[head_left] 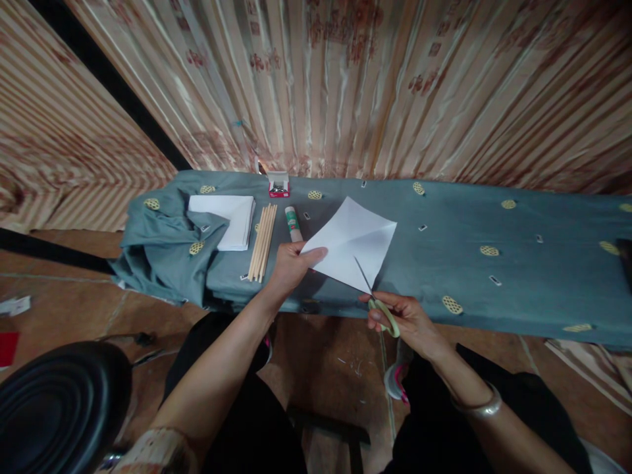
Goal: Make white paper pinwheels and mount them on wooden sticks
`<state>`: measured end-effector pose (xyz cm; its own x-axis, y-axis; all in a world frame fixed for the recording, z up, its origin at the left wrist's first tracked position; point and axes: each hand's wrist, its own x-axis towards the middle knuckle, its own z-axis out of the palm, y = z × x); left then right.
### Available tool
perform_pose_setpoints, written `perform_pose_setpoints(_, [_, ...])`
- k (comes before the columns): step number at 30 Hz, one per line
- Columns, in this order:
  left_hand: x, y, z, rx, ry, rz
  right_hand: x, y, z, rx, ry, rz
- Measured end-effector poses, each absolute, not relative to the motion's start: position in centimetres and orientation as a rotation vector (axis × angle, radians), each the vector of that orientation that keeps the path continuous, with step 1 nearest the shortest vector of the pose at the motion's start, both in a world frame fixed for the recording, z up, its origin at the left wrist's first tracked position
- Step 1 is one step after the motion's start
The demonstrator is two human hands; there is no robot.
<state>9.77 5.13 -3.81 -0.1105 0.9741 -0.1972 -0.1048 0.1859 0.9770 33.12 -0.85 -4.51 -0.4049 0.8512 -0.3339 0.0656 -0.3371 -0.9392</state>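
A square sheet of white paper (pixel 353 230) with crease lines is held up over the cloth-covered table. My left hand (pixel 292 263) pinches its left corner, thumb on top. In my right hand (pixel 397 313) is a pair of scissors (pixel 385 316) with pale green handles, my fingers in the loops. One blade lies over the paper at its near corner, pointing up and left; the other blade is hidden, apparently beneath the sheet. Just beyond my left hand lies a glue stick (pixel 293 224) with a green and white label.
Left of the glue stick lie several thin wooden sticks (pixel 263 243) and a stack of white paper (pixel 239 224), partly under bunched cloth. A small open red box (pixel 279 185) stands at the back edge. Pleated curtains (pixel 345 85) hang behind the table (pixel 459 250). A black round stool (pixel 64 408) is at lower left.
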Motion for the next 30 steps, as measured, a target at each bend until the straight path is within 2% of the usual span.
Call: perform_pose_setpoints(30, [10.33, 4.84, -4.03, 0.903, 1.250, 1.152, 32.66, -0.80, -4.02, -1.290, -1.190, 1.820])
